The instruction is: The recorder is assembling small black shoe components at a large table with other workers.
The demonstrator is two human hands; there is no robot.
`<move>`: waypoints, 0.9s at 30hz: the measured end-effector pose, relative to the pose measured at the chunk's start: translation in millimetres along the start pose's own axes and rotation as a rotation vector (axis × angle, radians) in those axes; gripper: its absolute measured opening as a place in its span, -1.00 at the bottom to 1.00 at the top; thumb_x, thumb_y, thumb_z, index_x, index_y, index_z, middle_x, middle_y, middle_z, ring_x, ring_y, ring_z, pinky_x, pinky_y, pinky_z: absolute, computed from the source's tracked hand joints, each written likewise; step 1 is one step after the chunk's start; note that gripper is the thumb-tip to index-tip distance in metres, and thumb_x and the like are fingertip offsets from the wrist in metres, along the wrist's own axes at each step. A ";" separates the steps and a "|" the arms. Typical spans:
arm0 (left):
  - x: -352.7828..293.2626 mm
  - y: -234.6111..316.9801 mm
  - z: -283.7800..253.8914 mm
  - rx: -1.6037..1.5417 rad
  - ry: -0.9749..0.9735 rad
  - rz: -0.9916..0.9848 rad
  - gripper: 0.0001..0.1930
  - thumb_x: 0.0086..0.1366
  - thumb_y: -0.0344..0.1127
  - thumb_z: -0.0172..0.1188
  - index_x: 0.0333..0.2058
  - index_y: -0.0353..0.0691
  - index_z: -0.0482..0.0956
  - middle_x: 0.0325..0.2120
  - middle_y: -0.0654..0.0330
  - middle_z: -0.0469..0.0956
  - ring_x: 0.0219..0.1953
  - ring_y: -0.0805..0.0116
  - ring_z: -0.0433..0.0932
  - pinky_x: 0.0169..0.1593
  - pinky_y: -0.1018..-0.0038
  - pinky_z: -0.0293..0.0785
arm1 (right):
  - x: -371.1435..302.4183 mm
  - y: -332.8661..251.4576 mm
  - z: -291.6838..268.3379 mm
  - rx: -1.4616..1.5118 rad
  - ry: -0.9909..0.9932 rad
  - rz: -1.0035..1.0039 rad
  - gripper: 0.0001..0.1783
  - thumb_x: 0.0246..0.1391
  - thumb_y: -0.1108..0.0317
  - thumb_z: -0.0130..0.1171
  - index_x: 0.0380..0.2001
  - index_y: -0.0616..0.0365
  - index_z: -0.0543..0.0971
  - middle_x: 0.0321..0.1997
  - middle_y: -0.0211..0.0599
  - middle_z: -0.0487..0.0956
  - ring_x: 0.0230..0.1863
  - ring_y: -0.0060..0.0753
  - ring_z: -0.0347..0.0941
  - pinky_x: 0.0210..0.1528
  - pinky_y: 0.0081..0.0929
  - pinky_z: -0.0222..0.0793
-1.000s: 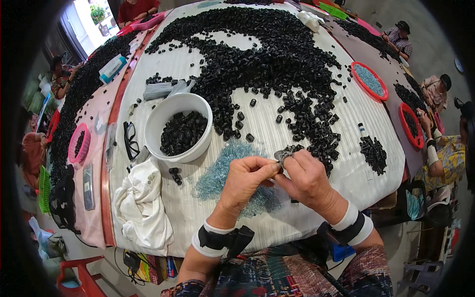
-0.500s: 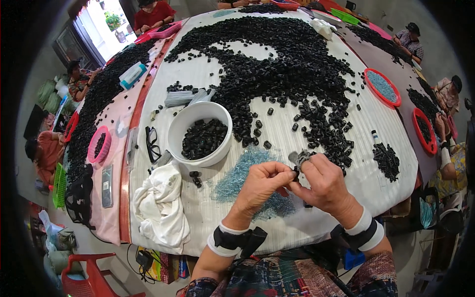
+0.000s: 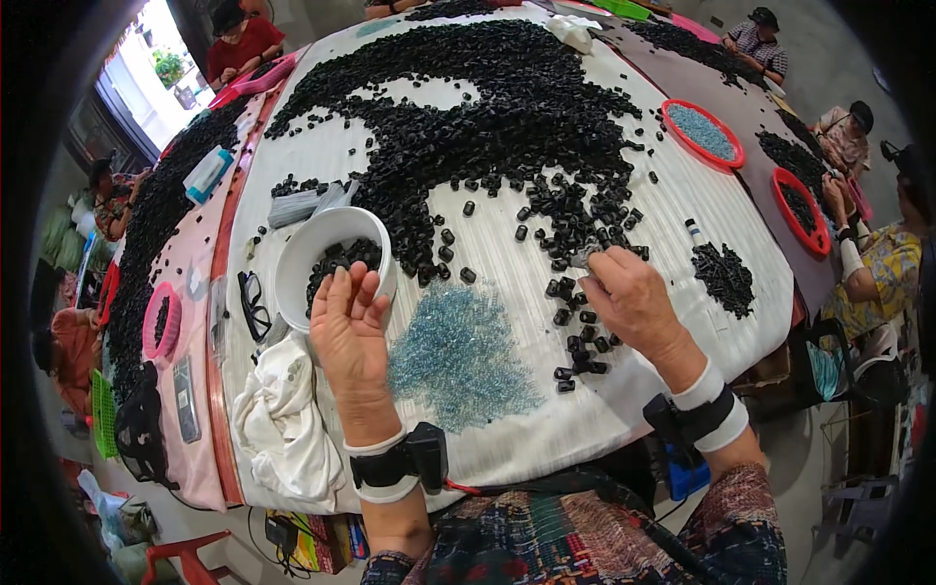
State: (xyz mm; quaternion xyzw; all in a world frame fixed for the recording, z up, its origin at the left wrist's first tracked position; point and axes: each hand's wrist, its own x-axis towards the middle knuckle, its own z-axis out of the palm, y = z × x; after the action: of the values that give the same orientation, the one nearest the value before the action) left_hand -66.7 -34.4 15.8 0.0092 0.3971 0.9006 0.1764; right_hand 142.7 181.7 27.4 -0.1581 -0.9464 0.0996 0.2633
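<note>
My left hand (image 3: pixel 352 327) is at the near rim of a white bowl (image 3: pixel 291 255), its fingers stretched up and nothing seen in them. Small black barrel-shaped pieces (image 3: pixel 336 258) partly fill the bowl. Over on the right, my right hand (image 3: pixel 636 304) is closed at the near edge of the spread of black pieces (image 3: pixel 487 146). A small grey thing (image 3: pixel 585 256) sticks out at its fingertips; its kind I cannot make out. Between my hands lies a flat patch of tiny clear-blue beads (image 3: pixel 458 356), touched by neither.
Left of the bowl are eyeglasses (image 3: pixel 254 307), a grey bundle (image 3: pixel 307 205) and a crumpled white cloth (image 3: pixel 285 419). Small dark pieces (image 3: pixel 723 281) lie at the right beside a marker-like tube. A red tray of blue beads (image 3: pixel 701 135) sits farther back. Several people work around the tables.
My hands were together over the blue beads. The left has gone left to the bowl and opened; the right has moved up to the black pieces, still with the grey thing. The view has shifted.
</note>
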 end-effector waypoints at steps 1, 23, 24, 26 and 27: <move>-0.6 1.3 2.4 -0.006 0.002 -0.002 -0.78 0.29 -0.37 0.12 -0.11 -0.26 0.41 -0.25 0.06 0.58 -0.32 0.33 0.61 -0.38 0.50 0.61 | -0.9 1.9 4.0 -0.004 0.001 0.001 -0.83 -0.11 0.44 0.21 -0.51 0.15 0.39 -0.50 -0.22 0.39 -0.40 -0.14 0.43 -0.38 -0.26 0.39; -39.0 -40.5 22.5 0.230 -0.304 -0.286 -0.81 0.29 -0.39 0.11 -0.15 -0.31 0.49 -0.41 0.13 0.57 -0.48 0.45 0.58 -0.54 0.60 0.56 | 4.5 -7.5 19.5 0.111 0.013 -0.092 -0.89 -0.07 0.59 0.05 -0.41 0.20 0.42 -0.49 -0.19 0.43 -0.38 -0.11 0.42 -0.34 -0.29 0.41; -38.8 -40.9 21.9 0.229 -0.303 -0.284 -0.81 0.29 -0.39 0.11 -0.15 -0.31 0.49 -0.41 0.13 0.57 -0.48 0.45 0.58 -0.54 0.60 0.56 | 6.4 -12.2 21.9 0.119 -0.013 -0.112 -0.87 -0.10 0.59 0.06 -0.40 0.19 0.42 -0.49 -0.20 0.44 -0.36 -0.12 0.42 -0.33 -0.30 0.41; -37.6 -42.1 19.4 0.229 -0.273 -0.283 -0.81 0.29 -0.39 0.11 -0.14 -0.31 0.49 -0.41 0.13 0.57 -0.49 0.45 0.58 -0.54 0.61 0.55 | 12.0 -20.3 28.0 0.134 -0.086 -0.157 -0.79 -0.17 0.57 0.10 -0.36 0.16 0.43 -0.45 -0.22 0.45 -0.31 -0.14 0.41 -0.29 -0.32 0.41; -37.2 -42.7 18.9 0.227 -0.273 -0.281 -0.81 0.29 -0.39 0.11 -0.14 -0.31 0.49 -0.41 0.13 0.57 -0.49 0.45 0.58 -0.54 0.61 0.55 | 15.0 -24.2 31.4 0.133 -0.086 -0.160 -0.79 -0.17 0.57 0.10 -0.36 0.16 0.43 -0.45 -0.22 0.45 -0.31 -0.14 0.41 -0.29 -0.32 0.41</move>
State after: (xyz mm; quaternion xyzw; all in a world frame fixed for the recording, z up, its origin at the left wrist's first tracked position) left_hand -15.5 -6.4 2.6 0.0954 0.4658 0.8070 0.3502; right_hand 108.0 161.2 14.5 -0.0601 -0.9577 0.1475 0.2396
